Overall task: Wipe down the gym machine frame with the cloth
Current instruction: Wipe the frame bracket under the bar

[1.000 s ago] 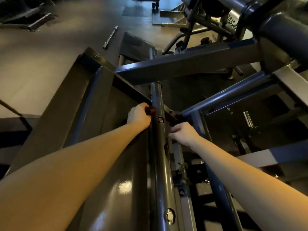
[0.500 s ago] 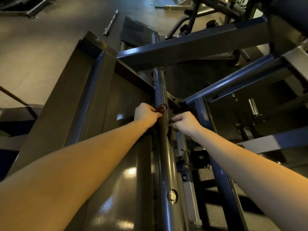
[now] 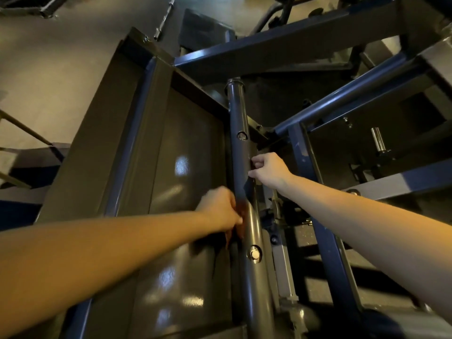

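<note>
Eyes on the tube [image 3: 238,113], the upright grey post of the frame, because that is where all the work is. The left hand [image 3: 219,211] is blurred, hard against the tube's left side, its grip clamped on the dark red cloth [image 3: 241,214], which is bunched between palm and metal just above the lower bolt [image 3: 254,254]. Holding it squeezed flat like that looks meant to keep pressure on the round face during a wipe along the tube. The right hand [image 3: 270,168] sits higher, on the tube's right edge and below the upper bolt [image 3: 241,136], fingers curled in. It may be steadying the body or pinching a cloth end, but I cannot tell whether that grip is actually clamped on anything. A darker band crosses the tube between the two hands; cloth or shadow, hard to say. Containers? No bucket or bottle shows. The nearest thing is the shallow walled panel [image 3: 186,133] left of the tube, showing only glare. A chrome peg [image 3: 378,141] stands well right of the tube.
</note>
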`<action>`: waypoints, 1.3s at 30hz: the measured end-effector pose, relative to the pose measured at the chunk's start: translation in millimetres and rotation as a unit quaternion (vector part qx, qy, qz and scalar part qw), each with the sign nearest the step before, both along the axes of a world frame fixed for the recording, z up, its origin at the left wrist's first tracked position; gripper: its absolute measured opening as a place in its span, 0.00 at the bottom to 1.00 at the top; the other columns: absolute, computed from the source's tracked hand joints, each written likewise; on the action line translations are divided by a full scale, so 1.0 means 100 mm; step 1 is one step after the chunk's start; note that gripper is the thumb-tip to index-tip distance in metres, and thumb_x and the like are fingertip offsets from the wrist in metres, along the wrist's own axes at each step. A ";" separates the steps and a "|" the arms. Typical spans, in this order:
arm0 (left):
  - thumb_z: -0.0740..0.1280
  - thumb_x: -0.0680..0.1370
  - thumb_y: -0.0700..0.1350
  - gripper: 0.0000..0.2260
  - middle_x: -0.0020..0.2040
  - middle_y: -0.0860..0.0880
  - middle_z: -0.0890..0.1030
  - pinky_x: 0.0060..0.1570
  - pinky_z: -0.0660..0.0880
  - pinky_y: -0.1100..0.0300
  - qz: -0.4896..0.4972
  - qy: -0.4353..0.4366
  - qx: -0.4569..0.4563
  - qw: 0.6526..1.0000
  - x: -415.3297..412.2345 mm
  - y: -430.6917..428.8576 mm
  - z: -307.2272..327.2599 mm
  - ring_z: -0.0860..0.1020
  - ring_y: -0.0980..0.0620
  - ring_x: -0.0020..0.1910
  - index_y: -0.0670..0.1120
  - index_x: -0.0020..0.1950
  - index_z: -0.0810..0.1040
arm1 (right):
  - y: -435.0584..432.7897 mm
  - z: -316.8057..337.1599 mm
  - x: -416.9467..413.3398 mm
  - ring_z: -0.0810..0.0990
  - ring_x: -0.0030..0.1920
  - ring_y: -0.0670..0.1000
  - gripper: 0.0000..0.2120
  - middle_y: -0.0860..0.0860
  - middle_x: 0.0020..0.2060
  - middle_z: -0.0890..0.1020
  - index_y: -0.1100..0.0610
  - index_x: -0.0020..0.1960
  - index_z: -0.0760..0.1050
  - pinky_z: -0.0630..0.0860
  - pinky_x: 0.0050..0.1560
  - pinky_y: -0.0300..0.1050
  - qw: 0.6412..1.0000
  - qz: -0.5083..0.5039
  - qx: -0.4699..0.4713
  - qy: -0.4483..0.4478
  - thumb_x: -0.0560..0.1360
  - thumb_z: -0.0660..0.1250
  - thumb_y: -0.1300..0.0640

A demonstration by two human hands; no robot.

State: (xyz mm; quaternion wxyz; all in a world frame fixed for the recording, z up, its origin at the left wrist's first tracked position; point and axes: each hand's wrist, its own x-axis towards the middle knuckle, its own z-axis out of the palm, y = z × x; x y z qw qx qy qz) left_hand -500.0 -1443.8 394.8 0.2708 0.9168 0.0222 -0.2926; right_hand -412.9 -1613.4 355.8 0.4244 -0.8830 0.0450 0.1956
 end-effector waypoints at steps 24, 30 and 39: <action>0.78 0.74 0.44 0.08 0.46 0.51 0.82 0.47 0.80 0.58 0.024 -0.006 -0.026 0.999 -0.31 -0.01 -0.04 0.81 0.54 0.45 0.50 0.47 0.79 | -0.03 -0.12 -0.21 0.82 0.58 0.53 0.25 0.54 0.58 0.82 0.58 0.71 0.74 0.80 0.63 0.56 0.999 -0.044 -0.012 0.018 0.77 0.74 0.53; 0.77 0.73 0.40 0.11 0.43 0.49 0.79 0.41 0.77 0.59 0.102 0.061 -0.034 0.992 -0.55 -0.03 -0.12 0.78 0.53 0.42 0.50 0.43 0.76 | -0.01 -0.12 -0.17 0.83 0.54 0.52 0.23 0.53 0.53 0.82 0.59 0.69 0.76 0.81 0.60 0.55 0.999 -0.044 -0.017 0.016 0.77 0.74 0.53; 0.77 0.75 0.43 0.08 0.47 0.48 0.83 0.52 0.82 0.53 0.119 0.076 -0.055 0.989 -0.54 -0.07 -0.08 0.83 0.50 0.48 0.48 0.47 0.79 | -0.03 -0.13 -0.17 0.83 0.47 0.47 0.25 0.49 0.47 0.81 0.60 0.71 0.74 0.81 0.52 0.46 0.999 -0.035 -0.013 0.014 0.77 0.74 0.53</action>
